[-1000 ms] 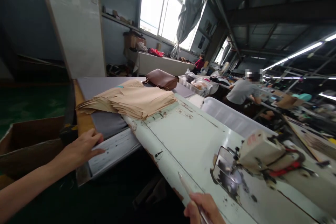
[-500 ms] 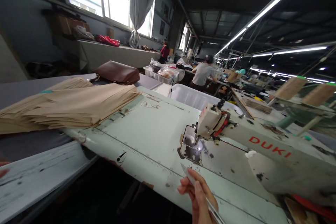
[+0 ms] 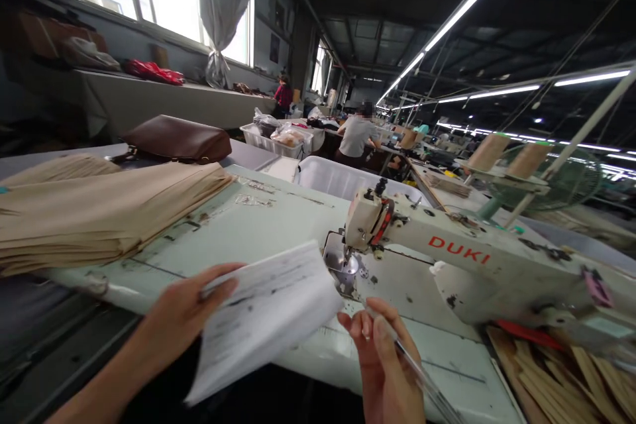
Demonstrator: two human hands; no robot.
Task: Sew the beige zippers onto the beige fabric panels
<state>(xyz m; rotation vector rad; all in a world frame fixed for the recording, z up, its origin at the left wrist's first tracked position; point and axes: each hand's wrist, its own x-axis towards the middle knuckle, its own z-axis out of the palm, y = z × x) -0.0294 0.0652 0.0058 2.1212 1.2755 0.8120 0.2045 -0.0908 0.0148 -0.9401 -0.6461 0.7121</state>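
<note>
My left hand (image 3: 191,308) pinches the left edge of a white notepad (image 3: 271,308) with dark handwriting-like marks. The pad is tilted and its lower right side curls, hanging over the front of the sewing machine table. My right hand (image 3: 385,354) holds a slim clear pen (image 3: 415,364) between thumb and fingers, its tip pointing up and left, just right of the pad. Directly beyond both hands stands a white sewing machine (image 3: 417,232) marked DUKI, with its needle area lit. The pale green tabletop (image 3: 298,212) carries a printed ruler line.
A stack of beige fabric pieces (image 3: 114,212) lies at left, with a brown leather bag (image 3: 176,139) behind it. A white plastic bin (image 3: 348,175) stands past the table. Thread cones (image 3: 529,162) and beige strips (image 3: 571,377) are at right. A co-worker (image 3: 356,136) sits farther off.
My left hand has come in from the left edge, bringing the notepad up in front of the machine. The view has swung right; my right hand still holds the pen.
</note>
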